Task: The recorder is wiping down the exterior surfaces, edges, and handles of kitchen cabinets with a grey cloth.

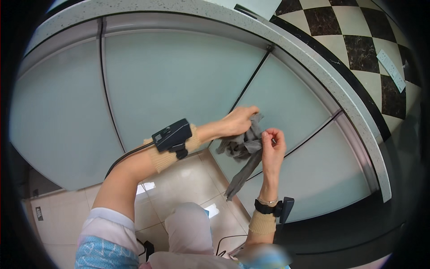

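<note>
A crumpled grey cloth [252, 147] hangs between my two hands in front of the pale green cabinet doors [188, 77]. My left hand [239, 120] grips its upper part in a fist. Thumb and fingertips of my right hand [274, 144] pinch the cloth's edge on the right. One long strip of the fabric dangles down and to the left below the hands. Part of the cloth is hidden behind the left hand and wrist.
A speckled stone countertop [322, 59] curves above the doors. Beyond it are black-and-cream checkered tiles [360, 53] with a white power strip [391, 70]. Glossy floor tiles [181, 181] lie below. Straps hold black devices [172, 135] on both forearms; a cable [129, 154] trails from the left one.
</note>
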Demonstrator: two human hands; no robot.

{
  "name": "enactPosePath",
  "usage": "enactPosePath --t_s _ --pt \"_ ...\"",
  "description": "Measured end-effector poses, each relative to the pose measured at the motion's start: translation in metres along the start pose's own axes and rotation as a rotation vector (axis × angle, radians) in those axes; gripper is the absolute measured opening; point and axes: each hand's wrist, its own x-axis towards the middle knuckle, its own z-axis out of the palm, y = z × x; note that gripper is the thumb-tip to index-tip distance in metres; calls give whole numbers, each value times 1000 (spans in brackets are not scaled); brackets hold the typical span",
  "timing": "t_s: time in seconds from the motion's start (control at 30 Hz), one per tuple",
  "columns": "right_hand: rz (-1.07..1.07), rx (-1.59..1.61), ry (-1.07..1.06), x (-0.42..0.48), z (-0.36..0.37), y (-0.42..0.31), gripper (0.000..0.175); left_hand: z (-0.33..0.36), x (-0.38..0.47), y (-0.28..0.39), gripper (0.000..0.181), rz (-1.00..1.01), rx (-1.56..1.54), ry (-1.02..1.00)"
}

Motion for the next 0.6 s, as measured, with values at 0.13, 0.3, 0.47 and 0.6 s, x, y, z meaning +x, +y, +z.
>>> enactPosePath --t_s 0.13,0.3,0.47,0.6 --pt "-25 144 98 -2 13 -2 31 -8 -10 2 44 -255 -312 23" --pt "57 250 14 0 4 -6 38 -19 -1 80 38 34 -224 -203" --pt "-210 -128 226 4 -22 -27 25 -63 81 35 23 257 280 556" --pt "-302 -284 505 22 -57 -24 25 -48 123 21 17 313 203 644"
